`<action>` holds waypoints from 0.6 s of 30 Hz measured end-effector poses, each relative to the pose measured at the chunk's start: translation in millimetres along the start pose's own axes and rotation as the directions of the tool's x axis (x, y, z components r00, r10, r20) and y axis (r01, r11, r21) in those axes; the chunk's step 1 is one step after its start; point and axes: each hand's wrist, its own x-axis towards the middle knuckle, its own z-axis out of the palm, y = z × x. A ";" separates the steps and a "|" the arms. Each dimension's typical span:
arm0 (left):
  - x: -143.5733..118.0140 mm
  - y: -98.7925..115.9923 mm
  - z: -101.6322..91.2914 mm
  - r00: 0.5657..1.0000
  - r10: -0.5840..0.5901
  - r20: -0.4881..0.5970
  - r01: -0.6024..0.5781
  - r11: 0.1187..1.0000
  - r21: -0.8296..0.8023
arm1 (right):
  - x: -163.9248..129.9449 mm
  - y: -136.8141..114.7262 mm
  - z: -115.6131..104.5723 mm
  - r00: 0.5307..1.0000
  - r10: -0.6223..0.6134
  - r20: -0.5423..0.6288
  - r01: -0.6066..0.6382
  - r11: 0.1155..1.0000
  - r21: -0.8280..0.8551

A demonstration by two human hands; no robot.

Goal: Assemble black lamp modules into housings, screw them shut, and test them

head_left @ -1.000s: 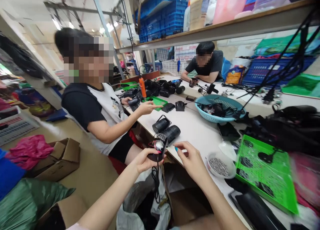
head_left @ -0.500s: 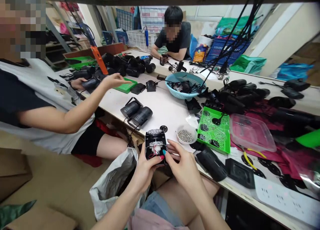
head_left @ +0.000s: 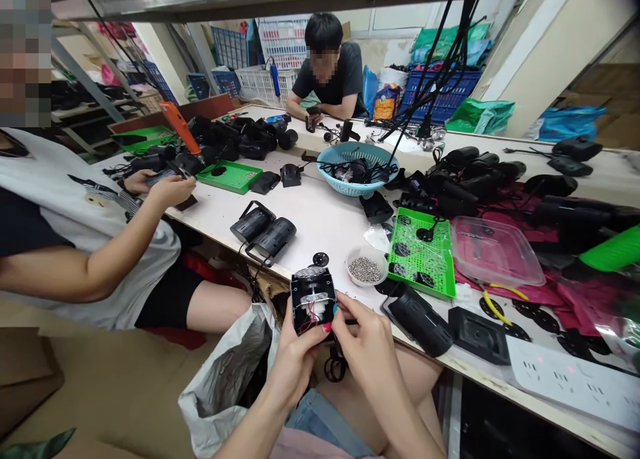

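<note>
Both hands, left hand (head_left: 295,352) and right hand (head_left: 367,342), grip an open casing (head_left: 313,300) at the table (head_left: 325,222) edge; screw bowl (head_left: 367,268) at two o'clock.

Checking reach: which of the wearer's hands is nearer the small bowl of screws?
Right. The right hand is just below the bowl of screws; the left hand sits farther left, behind the black housing both hold.

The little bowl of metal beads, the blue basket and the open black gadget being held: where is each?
bowl of metal beads (head_left: 367,270), head view, on the heap of beads inside.
blue basket (head_left: 334,183), head view, on its front wall.
open black gadget (head_left: 311,300), head view, on its exposed inside with red wires.
</note>
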 end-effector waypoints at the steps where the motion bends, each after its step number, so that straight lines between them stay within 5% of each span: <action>1: 0.0 -0.2 0.8 1.000 -0.007 0.014 0.007 1.000 -0.005 | -0.3 0.3 -0.7 1.000 0.009 -0.011 -0.009 1.000 0.012; 13: -2.3 10.4 -12.0 0.958 -0.180 0.222 0.220 0.960 -0.171 | -7.2 -2.9 -13.2 0.996 -0.064 -0.062 0.057 0.992 -0.109; 18: 0.7 17.4 0.0 0.963 -0.249 0.107 0.263 0.953 -0.148 | -10.5 -6.2 -14.3 0.998 -0.070 -0.004 0.069 0.982 -0.173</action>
